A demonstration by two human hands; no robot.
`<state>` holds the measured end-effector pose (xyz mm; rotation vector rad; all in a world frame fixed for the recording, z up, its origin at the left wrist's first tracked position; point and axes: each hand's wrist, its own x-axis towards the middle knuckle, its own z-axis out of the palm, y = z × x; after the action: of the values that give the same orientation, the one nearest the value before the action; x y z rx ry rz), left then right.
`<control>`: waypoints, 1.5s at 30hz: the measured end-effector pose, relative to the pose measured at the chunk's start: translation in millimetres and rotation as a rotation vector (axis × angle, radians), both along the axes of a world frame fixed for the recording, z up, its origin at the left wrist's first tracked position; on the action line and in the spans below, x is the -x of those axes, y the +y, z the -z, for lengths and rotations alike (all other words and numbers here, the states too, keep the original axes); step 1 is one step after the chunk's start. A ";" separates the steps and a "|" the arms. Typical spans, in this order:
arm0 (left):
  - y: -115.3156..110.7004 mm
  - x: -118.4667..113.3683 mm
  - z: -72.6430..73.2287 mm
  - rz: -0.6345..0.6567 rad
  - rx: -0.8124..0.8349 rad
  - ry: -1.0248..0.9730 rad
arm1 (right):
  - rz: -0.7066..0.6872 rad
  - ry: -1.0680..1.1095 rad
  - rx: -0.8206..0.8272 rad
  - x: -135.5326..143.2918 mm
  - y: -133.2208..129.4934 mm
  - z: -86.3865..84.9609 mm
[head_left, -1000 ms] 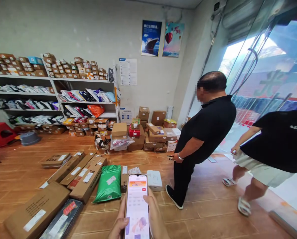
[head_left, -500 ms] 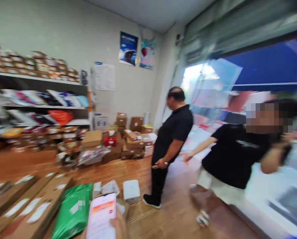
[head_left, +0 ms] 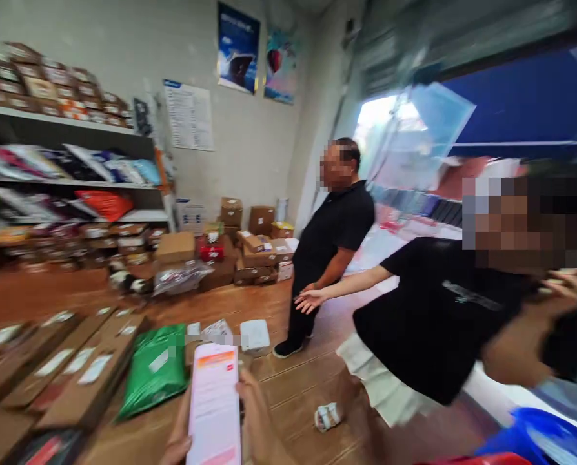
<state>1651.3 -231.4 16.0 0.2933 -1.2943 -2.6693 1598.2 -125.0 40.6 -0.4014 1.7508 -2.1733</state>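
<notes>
Phone (head_left: 215, 403) clasped by both hands, left hand (head_left: 176, 445) & right hand (head_left: 254, 413); green parcel (head_left: 155, 369) just left, bare floor (head_left: 288, 387) to the right.

1 phone (head_left: 214, 407), lit screen, w/ 2 hands on it: left hand (head_left: 176, 445), right hand (head_left: 253, 413). 2 other people: 1 in black polo (head_left: 337, 226), 1 in black tee (head_left: 438, 310). 1 green mailer bag (head_left: 155, 370) on floor. 1 small white box (head_left: 254, 336). 2 posters (head_left: 237, 46) on wall, 1 printed notice (head_left: 188, 116). Approx 3 long flat cartons (head_left: 82, 374); blur blocks exact count. Shelf parcels (head_left: 51, 84): too many, too blurred to count.
</notes>
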 end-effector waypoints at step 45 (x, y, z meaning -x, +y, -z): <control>-17.8 -89.3 -18.8 -0.334 -0.167 -0.113 | -0.462 0.038 0.055 -23.3 -51.1 4.7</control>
<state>1740.6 -249.2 34.9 0.6305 -0.9500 -2.5034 1621.5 -176.1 35.9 -0.7792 1.4401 -1.8913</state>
